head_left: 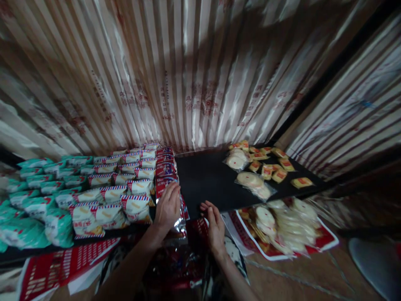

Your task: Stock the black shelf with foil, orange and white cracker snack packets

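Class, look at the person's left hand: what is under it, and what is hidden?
Under the left hand is a row of red packets, several showing beyond it. Whatever the hand directly covers cannot be seen.

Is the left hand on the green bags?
No, the left hand is at the red packets, away from the green bags.

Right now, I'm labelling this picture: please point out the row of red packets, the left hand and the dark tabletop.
Row of red packets (165, 169): head view, printed face of one packet.
Left hand (168, 206): head view, back of the hand.
Dark tabletop (205, 179): head view, bare surface right of the packets.
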A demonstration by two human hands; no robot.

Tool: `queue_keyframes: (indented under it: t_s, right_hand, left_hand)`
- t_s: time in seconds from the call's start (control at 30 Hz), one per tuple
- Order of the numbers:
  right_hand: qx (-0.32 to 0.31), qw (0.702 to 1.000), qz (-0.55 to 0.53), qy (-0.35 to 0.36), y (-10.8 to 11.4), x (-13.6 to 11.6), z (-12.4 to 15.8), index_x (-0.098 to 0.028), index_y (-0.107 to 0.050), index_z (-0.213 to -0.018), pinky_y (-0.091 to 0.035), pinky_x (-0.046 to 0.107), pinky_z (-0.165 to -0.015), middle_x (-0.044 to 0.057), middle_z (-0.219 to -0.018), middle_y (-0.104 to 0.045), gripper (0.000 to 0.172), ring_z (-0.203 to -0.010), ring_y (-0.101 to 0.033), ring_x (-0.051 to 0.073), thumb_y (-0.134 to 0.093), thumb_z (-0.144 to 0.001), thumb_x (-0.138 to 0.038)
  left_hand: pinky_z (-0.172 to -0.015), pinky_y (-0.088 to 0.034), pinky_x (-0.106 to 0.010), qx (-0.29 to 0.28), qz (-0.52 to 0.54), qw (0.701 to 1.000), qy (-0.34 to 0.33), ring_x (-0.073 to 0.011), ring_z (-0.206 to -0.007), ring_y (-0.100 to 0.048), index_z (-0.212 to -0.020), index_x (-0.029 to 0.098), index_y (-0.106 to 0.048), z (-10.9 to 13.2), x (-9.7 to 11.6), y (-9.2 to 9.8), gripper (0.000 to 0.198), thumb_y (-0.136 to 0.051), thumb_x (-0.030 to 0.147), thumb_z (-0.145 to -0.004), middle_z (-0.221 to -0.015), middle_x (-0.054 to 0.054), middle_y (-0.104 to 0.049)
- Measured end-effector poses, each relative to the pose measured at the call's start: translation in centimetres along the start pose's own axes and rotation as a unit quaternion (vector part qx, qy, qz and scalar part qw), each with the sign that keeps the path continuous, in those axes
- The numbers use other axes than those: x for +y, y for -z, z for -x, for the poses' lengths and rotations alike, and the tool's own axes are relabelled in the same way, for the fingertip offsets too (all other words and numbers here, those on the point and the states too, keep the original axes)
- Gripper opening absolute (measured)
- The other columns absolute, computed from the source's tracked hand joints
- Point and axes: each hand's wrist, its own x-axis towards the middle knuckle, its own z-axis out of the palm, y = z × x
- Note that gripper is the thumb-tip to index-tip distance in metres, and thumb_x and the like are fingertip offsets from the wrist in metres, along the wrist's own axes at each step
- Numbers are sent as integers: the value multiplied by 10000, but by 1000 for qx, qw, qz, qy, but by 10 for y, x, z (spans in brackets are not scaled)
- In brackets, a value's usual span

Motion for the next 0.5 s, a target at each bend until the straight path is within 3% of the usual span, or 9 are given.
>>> queue_keyframes:
  t_s: [0.07, 0.13, 0.2, 0.23, 0.33, 0.43, 0.5]
  right_hand:
    - [1, 1000, 17, -19, 12, 9, 26, -192, -586, -1042, -498, 359, -788, 80, -938, -675, 491, -866, -622, 219, -505, -762, -586]
    - [-27, 997, 45, -57, 23, 26, 51, -196, -601, -987, -504, 344, -743, 60, -845, -680, 467, -787, -623, 210, -500, -755, -588]
    - [-73, 987, 93, -107, 32, 47, 72, -201, -618, -928, -507, 344, -699, 48, -770, -681, 459, -722, -624, 211, -492, -739, -601]
    - [-101, 979, 128, -124, 35, 57, 81, -207, -628, -906, -506, 351, -702, 46, -760, -686, 447, -718, -628, 216, -495, -731, -596]
    - [-178, 948, 235, -117, 36, 79, 94, -219, -660, -870, -486, 371, -785, 61, -837, -711, 353, -814, -647, 239, -501, -739, -505]
    - [-237, 920, 300, -86, 23, 88, 90, -213, -685, -874, -470, 352, -816, 77, -895, -718, 283, -869, -649, 238, -485, -751, -370]
    - [-268, 900, 334, -88, 10, 91, 82, -213, -698, -867, -469, 338, -793, 77, -885, -723, 263, -851, -655, 236, -488, -744, -313]
  left_hand:
    - [-971, -449, -345, -24, 70, 995, -62, -172, -1108, -545, -1077, 130, -583, 33, 22, 15, 326, -333, 130, -869, -1103, -110, -638]
    - [-911, -480, -312, -53, 124, 987, -83, -163, -1026, -584, -1033, 137, -594, 75, 42, 26, 313, -348, 107, -843, -1034, -104, -657]
    - [-870, -501, -300, -178, 172, 965, -88, -161, -951, -610, -1027, 144, -598, 119, 56, 29, 313, -364, 120, -820, -1016, -102, -662]
    - [-865, -507, -296, -242, 173, 951, -78, -165, -946, -619, -1039, 150, -600, 140, 59, 27, 329, -375, 109, -802, -1035, -102, -663]
    - [-900, -500, -314, -364, 108, 922, 74, -203, -1081, -585, -1079, 173, -607, 189, 53, 11, 397, -399, 74, -755, -1235, -120, -582]
    - [-952, -467, -333, -350, 81, 915, 183, -213, -1164, -534, -1055, 148, -638, 209, 31, -13, 418, -368, 46, -753, -1246, -145, -573]
    - [-940, -473, -368, -270, 41, 926, 260, -233, -1124, -561, -1042, 136, -646, 210, 13, -29, 400, -408, 60, -730, -1190, -157, -607]
